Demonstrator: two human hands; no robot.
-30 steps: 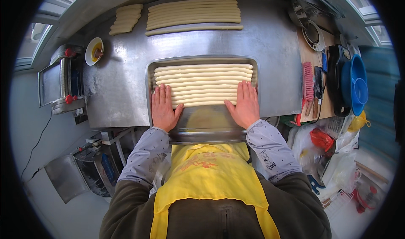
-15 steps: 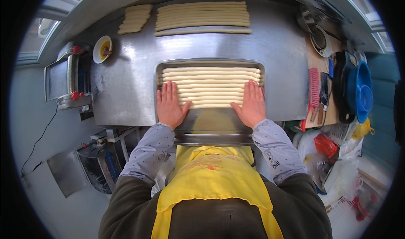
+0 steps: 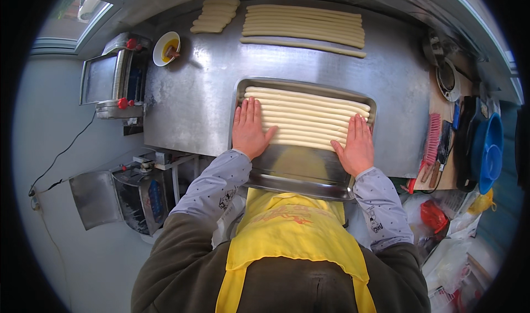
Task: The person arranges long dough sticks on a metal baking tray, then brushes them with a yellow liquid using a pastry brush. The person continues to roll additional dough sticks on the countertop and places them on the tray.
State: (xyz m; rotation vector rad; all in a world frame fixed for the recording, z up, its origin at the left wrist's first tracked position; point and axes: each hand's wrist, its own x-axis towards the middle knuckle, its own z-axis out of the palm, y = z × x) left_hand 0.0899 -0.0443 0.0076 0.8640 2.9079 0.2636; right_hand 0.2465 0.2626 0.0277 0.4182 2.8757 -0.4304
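Several long pale dough strips (image 3: 306, 114) lie side by side across a rectangular metal tray (image 3: 276, 181). My left hand (image 3: 251, 131) rests flat over the left ends of the strips, fingers stretched out and pointing away from me. Over their right ends lies my right hand (image 3: 356, 146), also flat with its thumb spread inward. Neither hand grips anything. The near part of the tray holds no strips and has a greasy-looking yellowish patch. The tray's near edge juts past the table toward my yellow apron (image 3: 292, 230).
Behind the tray, more dough strips (image 3: 303, 26) and shorter pieces (image 3: 215, 16) lie on the metal table (image 3: 193, 103). A white bowl (image 3: 160, 59) of yellow liquid holds a brush. A roller machine (image 3: 110, 81) stands left; a pink brush (image 3: 433, 139) and blue basins (image 3: 488, 153) are right.
The view has turned, so the tray and table appear shifted right and slightly tilted. Both hands stay flat on the strip ends; the dough looks unchanged.
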